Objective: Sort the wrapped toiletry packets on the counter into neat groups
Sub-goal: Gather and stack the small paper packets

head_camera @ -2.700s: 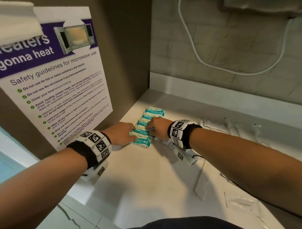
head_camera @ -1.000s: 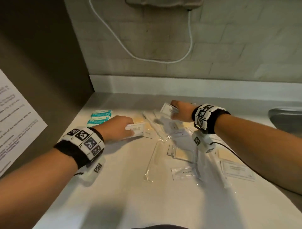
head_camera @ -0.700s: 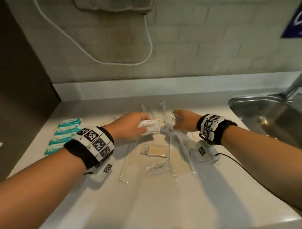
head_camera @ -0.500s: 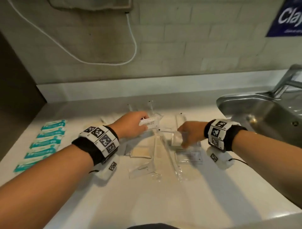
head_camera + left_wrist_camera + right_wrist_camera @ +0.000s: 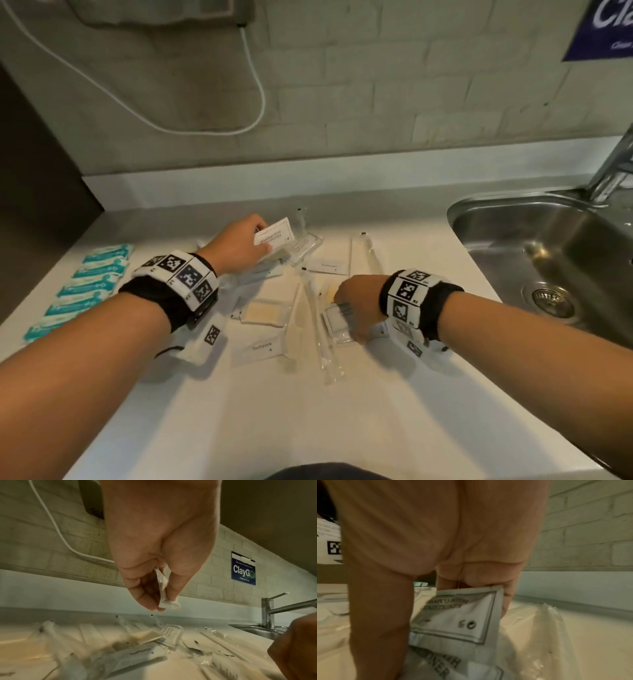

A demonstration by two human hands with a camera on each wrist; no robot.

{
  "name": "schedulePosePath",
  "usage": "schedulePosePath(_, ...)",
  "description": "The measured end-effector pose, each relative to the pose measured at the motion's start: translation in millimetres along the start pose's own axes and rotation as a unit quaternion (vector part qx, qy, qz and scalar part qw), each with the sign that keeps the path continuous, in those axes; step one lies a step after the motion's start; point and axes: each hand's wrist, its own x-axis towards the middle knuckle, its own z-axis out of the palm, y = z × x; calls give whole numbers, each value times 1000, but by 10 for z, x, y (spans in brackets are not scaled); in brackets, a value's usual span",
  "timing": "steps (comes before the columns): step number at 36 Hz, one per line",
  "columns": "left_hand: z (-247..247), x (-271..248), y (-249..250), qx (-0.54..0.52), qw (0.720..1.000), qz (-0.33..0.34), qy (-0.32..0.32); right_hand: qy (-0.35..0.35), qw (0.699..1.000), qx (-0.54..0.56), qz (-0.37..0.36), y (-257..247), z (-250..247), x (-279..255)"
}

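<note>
My left hand (image 5: pixel 255 245) pinches a white shampoo sachet (image 5: pixel 274 235) above the far side of the pile; in the left wrist view the sachet (image 5: pixel 163 592) hangs edge-on between thumb and fingers. My right hand (image 5: pixel 346 317) grips another shampoo sachet (image 5: pixel 337 320) low over the counter, and the right wrist view shows that sachet (image 5: pixel 457 615) held above a second one (image 5: pixel 436 666). Loose in the middle lie a toothpaste sachet (image 5: pixel 263 347), a soap packet (image 5: pixel 263 311) and wrapped toothbrushes (image 5: pixel 320 335). Teal packets (image 5: pixel 85 284) form a row at the left.
A steel sink (image 5: pixel 548 257) with its faucet (image 5: pixel 613 164) takes up the right side of the white counter (image 5: pixel 308 428). A brick wall with a hanging white cable (image 5: pixel 253 85) stands behind. A dark panel (image 5: pixel 34 171) closes off the left.
The view has swung right, away from the teal row. My right hand has come back toward me and down onto a nearer sachet. My left hand has carried its sachet up and farther away.
</note>
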Motion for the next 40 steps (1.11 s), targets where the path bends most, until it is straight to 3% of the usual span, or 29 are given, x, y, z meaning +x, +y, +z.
schedulePosePath(5,-37,13,-69,-5,999,-31,5,8,998,48,-40,-6,-186,77)
schedulePosePath(11,98,263,-16,-28,997,-50,-60,78,987,129,-63,126,-521,183)
schedulePosePath(17,345,669,148,6,993,-21,-114,118,980,156,-30,445,-792,303)
schedulePosePath(27,621,950,207,83,982,-60,-159,137,968,212,5,677,-961,470)
schedulePosePath(35,708,972,217,188,977,25,-92,141,963,231,8,723,-840,535)
schedulePosePath(40,700,907,231,59,994,58,-77,146,959,240,29,773,-783,488)
